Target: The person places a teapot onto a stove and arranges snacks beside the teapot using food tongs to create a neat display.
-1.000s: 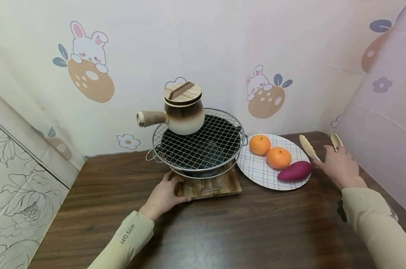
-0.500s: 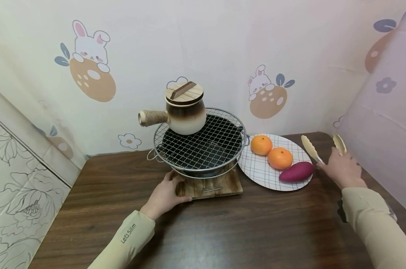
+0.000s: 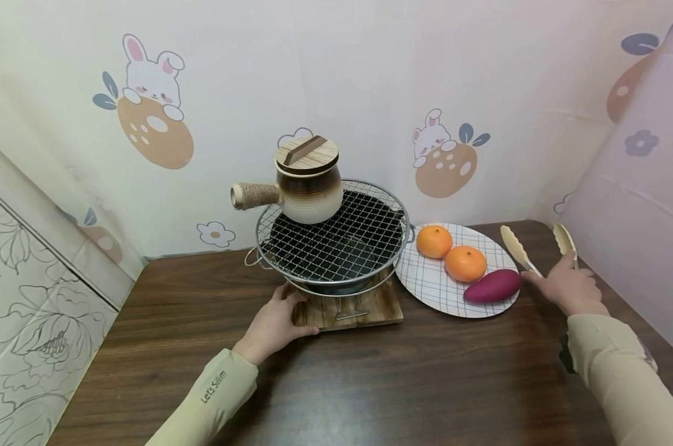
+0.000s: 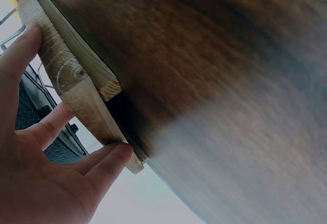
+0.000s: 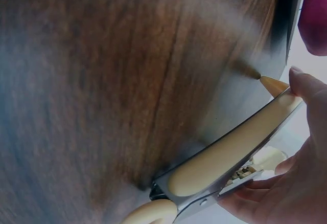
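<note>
My left hand [image 3: 272,322] holds the front left corner of a wooden board [image 3: 389,308], thumb along its front edge. In the left wrist view, fingertips press the edges of the board [image 4: 87,101]. My right hand [image 3: 573,288] grips a pair of tongs [image 3: 514,244] at the table's right side, their cream scalloped tips spread apart and pointing away. The right wrist view shows the cream-handled tongs [image 5: 230,147] between thumb and fingers. Just left of that hand lies a purple sweet potato [image 3: 492,286] on a checked plate [image 3: 425,292].
Above the board stands a round grill [image 3: 364,254] with a wire mesh. A lidded clay pot [image 3: 312,197] sits on the mesh, its rope-wrapped handle pointing left. Two oranges [image 3: 465,264] share the plate. A printed curtain [image 3: 358,74] hangs behind the table [image 3: 369,384].
The fingers of my right hand have shifted slightly back along the tongs, so more of the right arm of the tongs shows. My left hand stays at the board; the head view has drifted slightly.
</note>
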Tool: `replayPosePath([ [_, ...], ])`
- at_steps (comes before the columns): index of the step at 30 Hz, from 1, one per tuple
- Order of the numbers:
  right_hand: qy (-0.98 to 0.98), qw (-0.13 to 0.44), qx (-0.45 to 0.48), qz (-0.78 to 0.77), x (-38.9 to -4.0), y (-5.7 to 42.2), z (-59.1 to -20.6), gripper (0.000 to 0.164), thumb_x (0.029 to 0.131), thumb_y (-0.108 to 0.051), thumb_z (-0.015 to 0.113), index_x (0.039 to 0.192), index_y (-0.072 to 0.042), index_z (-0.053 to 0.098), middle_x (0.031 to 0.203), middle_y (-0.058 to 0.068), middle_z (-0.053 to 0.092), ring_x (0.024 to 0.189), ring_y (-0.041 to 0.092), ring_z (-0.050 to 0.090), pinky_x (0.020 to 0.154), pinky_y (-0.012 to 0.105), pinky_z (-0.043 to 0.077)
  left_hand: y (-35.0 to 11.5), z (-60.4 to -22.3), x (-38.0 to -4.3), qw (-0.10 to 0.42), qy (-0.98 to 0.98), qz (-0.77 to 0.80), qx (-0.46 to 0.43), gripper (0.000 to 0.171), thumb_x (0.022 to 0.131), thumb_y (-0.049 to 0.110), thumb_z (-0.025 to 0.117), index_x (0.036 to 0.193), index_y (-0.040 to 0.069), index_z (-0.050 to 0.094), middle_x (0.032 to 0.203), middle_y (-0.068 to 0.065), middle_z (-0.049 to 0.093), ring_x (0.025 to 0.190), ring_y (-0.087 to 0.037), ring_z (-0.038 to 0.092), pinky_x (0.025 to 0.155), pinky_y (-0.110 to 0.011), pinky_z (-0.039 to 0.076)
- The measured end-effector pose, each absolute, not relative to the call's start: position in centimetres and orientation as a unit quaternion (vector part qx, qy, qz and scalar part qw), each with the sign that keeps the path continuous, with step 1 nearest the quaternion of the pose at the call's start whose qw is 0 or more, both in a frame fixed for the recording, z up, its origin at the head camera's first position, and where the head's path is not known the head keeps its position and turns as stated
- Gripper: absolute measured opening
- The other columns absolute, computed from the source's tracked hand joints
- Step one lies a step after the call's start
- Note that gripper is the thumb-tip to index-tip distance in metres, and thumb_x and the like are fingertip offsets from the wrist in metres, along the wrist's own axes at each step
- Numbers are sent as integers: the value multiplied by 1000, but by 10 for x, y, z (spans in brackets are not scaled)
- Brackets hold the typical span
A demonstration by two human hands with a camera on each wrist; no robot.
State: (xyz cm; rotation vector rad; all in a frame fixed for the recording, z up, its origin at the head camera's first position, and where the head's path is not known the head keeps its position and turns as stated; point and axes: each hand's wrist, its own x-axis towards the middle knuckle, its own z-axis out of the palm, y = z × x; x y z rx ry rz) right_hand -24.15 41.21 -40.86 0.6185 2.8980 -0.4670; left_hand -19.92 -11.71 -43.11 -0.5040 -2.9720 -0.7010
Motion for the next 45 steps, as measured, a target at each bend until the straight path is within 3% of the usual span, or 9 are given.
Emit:
replayPosePath([
  [12, 960, 62, 215, -167, -244, 418, -416, 119, 89, -68, 45, 138, 26, -11, 123, 60, 19, 102, 68, 35, 83, 70, 40, -118, -433, -200, 26, -960, -224, -166, 63, 71, 42, 84, 123, 14, 61, 144, -31, 41, 118, -42, 57, 87, -49, 54],
  [18, 966, 9, 196, -168, -244, 420, -417, 113, 90, -65, 44, 128, 34, 7, 115, 57, 25, 100, 65, 36, 84, 68, 39, -117, -434, -201, 29, -959, -224, -170, 63, 70, 42, 84, 122, 13, 61, 143, -31, 42, 120, -42, 56, 87, -48, 53],
  [22, 967, -28, 185, -172, -246, 423, -414, 111, 88, -68, 45, 123, 34, 17, 107, 50, 30, 94, 59, 39, 77, 64, 42, -117, -432, -200, 29, -958, -228, -170, 62, 71, 41, 84, 121, 12, 62, 142, -31, 42, 123, -42, 53, 88, -49, 53],
  [31, 978, -56, 140, -143, -239, 427, -406, 107, 88, -68, 47, 115, 34, 32, 101, 45, 37, 90, 58, 43, 69, 59, 41, -117, -431, -198, 20, -959, -231, -164, 63, 71, 41, 83, 123, 13, 61, 144, -31, 40, 127, -42, 50, 91, -49, 52],
  [36, 982, -70, 114, -133, -232, 424, -399, 102, 88, -65, 49, 103, 35, 39, 95, 45, 39, 84, 57, 45, 63, 56, 40, -118, -432, -198, 20, -958, -235, -164, 62, 72, 40, 84, 122, 12, 61, 145, -30, 40, 127, -42, 50, 91, -49, 52],
  [45, 986, -103, 58, -117, -213, 424, -393, 80, 88, -55, 54, 83, 24, 51, 94, 46, 43, 86, 57, 42, 64, 60, 39, -118, -432, -198, 24, -958, -234, -164, 62, 71, 40, 84, 122, 12, 61, 145, -29, 40, 125, -41, 52, 90, -49, 52],
])
